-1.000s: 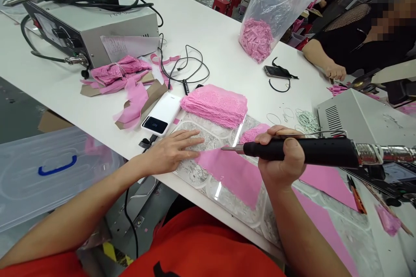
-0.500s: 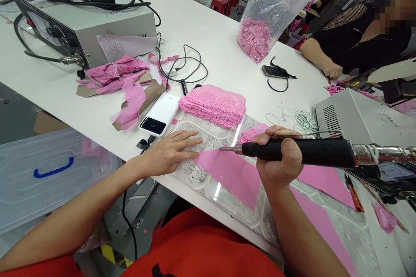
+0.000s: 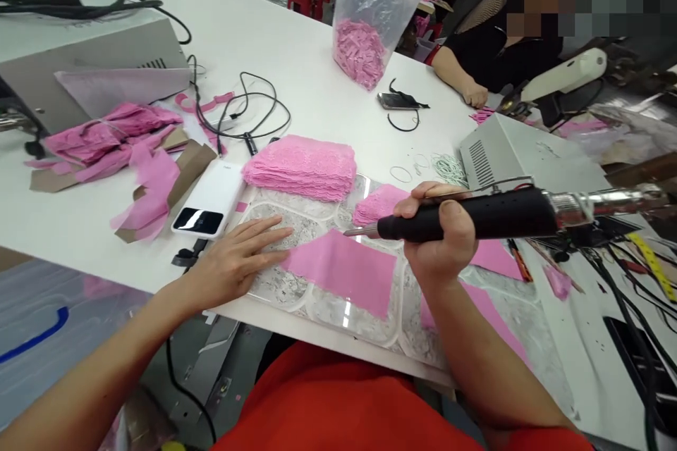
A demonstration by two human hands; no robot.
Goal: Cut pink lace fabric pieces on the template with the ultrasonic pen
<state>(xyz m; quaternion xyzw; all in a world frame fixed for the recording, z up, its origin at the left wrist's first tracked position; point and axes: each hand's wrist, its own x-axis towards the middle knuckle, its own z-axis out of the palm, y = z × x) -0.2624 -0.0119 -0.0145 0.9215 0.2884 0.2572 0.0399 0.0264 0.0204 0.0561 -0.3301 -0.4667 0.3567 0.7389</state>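
My right hand (image 3: 441, 232) grips a black handheld ultrasonic tool (image 3: 491, 217) with a slim pointed metal tip. That tip lies at the upper edge of a pink fabric piece (image 3: 352, 271), which has a slight peak there; contact is hard to make out. With fingers stretched and spread, my left hand (image 3: 240, 257) lies flat, fingertips at the fabric's left corner. Beneath is a clear patterned mat (image 3: 285, 289). Behind it sits a stack of pink lace-patterned pieces (image 3: 301, 169), and a smaller pink pile (image 3: 378, 204) is just beyond the tool.
A white power bank (image 3: 211, 190), cables and pink scraps (image 3: 153, 183) lie left. Grey boxes stand at far left (image 3: 106, 49) and right (image 3: 508, 148). A plastic bag of pink strips (image 3: 360, 53) stands behind. Across the table, a person's hand (image 3: 473, 93) rests near pink strips.
The view has swung right, so the table's things appear further left. The fabric's upper edge now peaks near the tool tip, where it was straighter before. Both hands keep their poses.
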